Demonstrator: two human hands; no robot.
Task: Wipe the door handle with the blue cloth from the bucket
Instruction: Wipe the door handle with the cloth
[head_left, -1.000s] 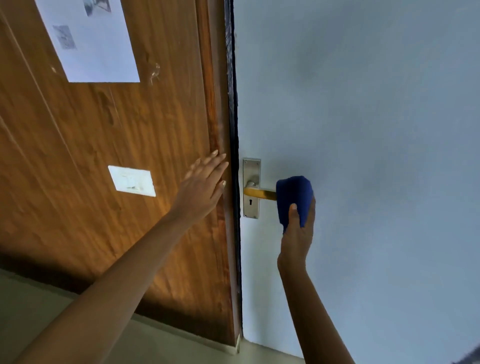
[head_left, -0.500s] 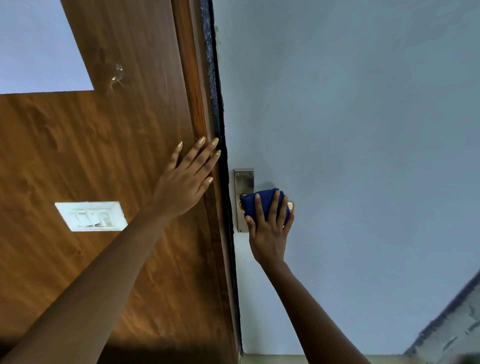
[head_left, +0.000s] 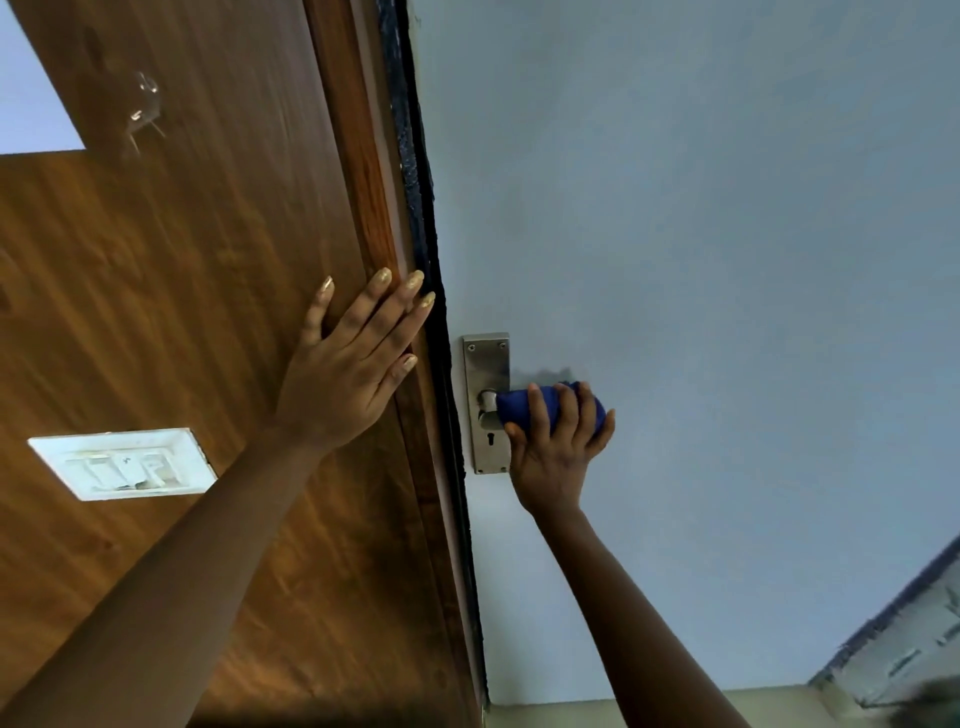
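Door handle (head_left: 488, 402) wrapped in blue cloth (head_left: 545, 410), right hand (head_left: 558, 447) clamped around it, left hand (head_left: 353, 364) flat, fingers spread, on wooden panel (head_left: 182, 286)

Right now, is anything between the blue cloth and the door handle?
Nothing visible. The right hand wraps the blue cloth directly around the door handle; the left hand rests flat on the wooden panel, away from it.

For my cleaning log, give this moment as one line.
right hand: gripping blue cloth around door handle | left hand: flat on wooden panel
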